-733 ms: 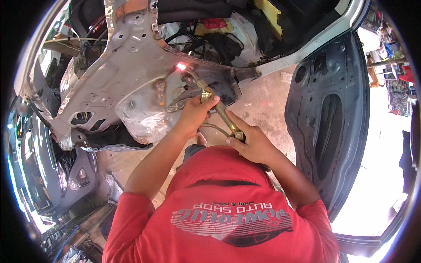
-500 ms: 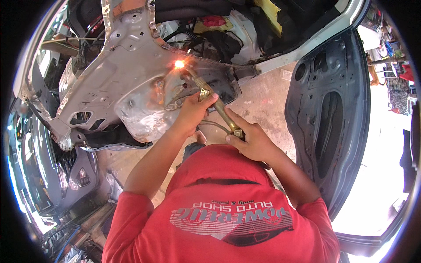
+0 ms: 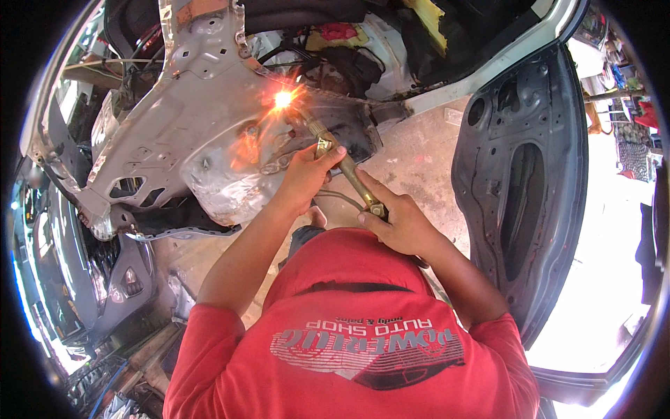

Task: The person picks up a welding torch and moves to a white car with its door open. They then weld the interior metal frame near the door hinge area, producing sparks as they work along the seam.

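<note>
A brass gas torch (image 3: 357,183) slants up and left between my two hands. My left hand (image 3: 307,174) is closed round its front part, by the valve, with the thumb along the top. Farther back, my right hand (image 3: 401,220) is closed on the handle near the rear fittings, its index finger laid along the tube. At the tip a bright orange glow with sparks lights the upper right edge of a bare grey car body panel (image 3: 216,119). The glare hides the exact spot of contact. A thin hose (image 3: 340,197) curves below the handle.
On the right a dark car door (image 3: 481,202) stands open. Behind the panel, an opening shows wiring (image 3: 307,66) and torn lining. At left sits a grey bumper-like part (image 3: 132,276), with scattered scrap (image 3: 139,363) on the floor below it.
The glow at the torch tip has grown brighter, throwing more sparks, and has shifted slightly left and up along the panel. Both hands keep the same grip.
</note>
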Motion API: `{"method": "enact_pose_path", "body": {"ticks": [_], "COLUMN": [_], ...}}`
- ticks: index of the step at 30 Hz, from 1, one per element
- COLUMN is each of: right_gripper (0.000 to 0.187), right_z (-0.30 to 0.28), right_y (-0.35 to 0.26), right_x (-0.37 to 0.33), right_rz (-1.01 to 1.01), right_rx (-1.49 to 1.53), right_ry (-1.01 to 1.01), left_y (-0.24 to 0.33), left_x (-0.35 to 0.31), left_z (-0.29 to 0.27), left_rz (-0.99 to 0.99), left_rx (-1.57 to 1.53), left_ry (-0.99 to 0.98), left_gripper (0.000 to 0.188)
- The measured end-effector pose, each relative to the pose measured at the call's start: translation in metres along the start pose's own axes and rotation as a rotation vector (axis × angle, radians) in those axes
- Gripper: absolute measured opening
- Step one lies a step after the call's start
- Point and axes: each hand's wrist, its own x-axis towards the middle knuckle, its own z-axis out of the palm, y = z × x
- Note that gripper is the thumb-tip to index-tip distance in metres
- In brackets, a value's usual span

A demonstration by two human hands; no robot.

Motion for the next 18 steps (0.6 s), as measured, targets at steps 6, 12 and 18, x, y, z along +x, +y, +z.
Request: {"method": "enact_pose_path", "body": {"ticks": [6, 12, 18], "right_gripper": [0.086, 0.087, 0.084], "right_z": [0.004, 0.004, 0.002], "right_y": [0.010, 0.007, 0.004], "right_x": [0.001, 0.001, 0.000], "right_rz": [-0.056, -0.049, 0.032], "right_rx": [0.000, 0.008, 0.011], "right_ry": [0.018, 0.014, -0.024], "left_y": [-0.006, -0.005, -0.011], "left_x": [0.001, 0.001, 0.005], "left_z": [-0.003, -0.001, -0.004], "left_rz": [0.004, 0.019, 0.033], "left_rx": [-0.034, -0.039, -0.045], "left_ry": [-0.005, -0.008, -0.009], "left_gripper": [0.025, 0.024, 0.027]}}
